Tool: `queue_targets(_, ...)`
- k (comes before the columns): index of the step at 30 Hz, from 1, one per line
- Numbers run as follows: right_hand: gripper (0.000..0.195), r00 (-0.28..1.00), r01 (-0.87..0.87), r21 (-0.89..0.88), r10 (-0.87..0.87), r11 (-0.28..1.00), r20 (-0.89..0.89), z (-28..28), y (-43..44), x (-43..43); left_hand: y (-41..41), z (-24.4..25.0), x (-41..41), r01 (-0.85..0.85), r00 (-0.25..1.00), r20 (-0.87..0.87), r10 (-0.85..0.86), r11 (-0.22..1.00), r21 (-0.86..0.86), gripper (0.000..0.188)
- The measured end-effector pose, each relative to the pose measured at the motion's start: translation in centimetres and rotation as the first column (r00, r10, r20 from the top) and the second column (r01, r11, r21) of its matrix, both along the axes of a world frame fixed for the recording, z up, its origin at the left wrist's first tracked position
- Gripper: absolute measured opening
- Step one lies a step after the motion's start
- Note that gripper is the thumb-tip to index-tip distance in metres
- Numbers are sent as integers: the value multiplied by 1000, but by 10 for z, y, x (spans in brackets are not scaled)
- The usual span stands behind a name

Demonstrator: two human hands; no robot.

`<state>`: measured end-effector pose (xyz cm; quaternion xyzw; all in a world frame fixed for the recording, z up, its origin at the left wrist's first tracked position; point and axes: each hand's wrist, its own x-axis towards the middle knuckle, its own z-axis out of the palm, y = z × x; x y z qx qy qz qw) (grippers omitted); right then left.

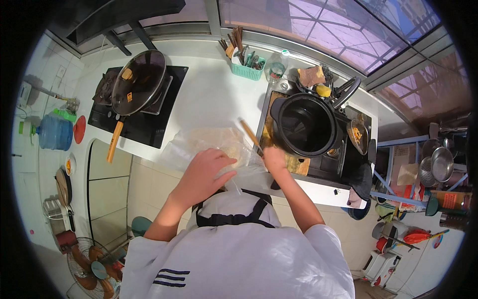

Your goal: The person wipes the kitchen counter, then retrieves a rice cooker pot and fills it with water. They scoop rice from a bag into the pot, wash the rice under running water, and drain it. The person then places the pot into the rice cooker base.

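Note:
A clear plastic bag (209, 140) lies crumpled at the counter's front edge, with pale, grain-like contents (232, 151) inside. Over its near side is my left hand (211, 168), thumb and fingers spread around the bag's film; whether they pinch it is unclear. My right hand (275, 159) is closed at the bag's right side, around the metal neck of a utensil. The utensil's wooden handle (249, 132) points away from me to the left, and its other end is hidden. To the right, a black inner pot (307, 125) sits over the sink, with dark, shiny insides.
A lidded pan (140, 84) stands on the black cooktop (158, 129), its wooden handle jutting past the counter edge. Behind are a green utensil basket (248, 71) and a plastic bottle (277, 69). A curved black faucet (347, 91) and a food-scrap dish (357, 136) flank the pot.

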<state>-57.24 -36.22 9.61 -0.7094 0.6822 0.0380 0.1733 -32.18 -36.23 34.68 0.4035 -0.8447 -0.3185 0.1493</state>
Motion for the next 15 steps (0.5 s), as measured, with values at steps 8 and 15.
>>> queue_targets(8,18,963,216,-287,-156,933,218,71,63,-39,-10,22,22,-115,989,-100,113,993,-15,23)
queue_targets(15,15,868,464,-435,-298,771,398,169,113,-61,-8,38,-6,101,979,-185,-92,994,39,27)
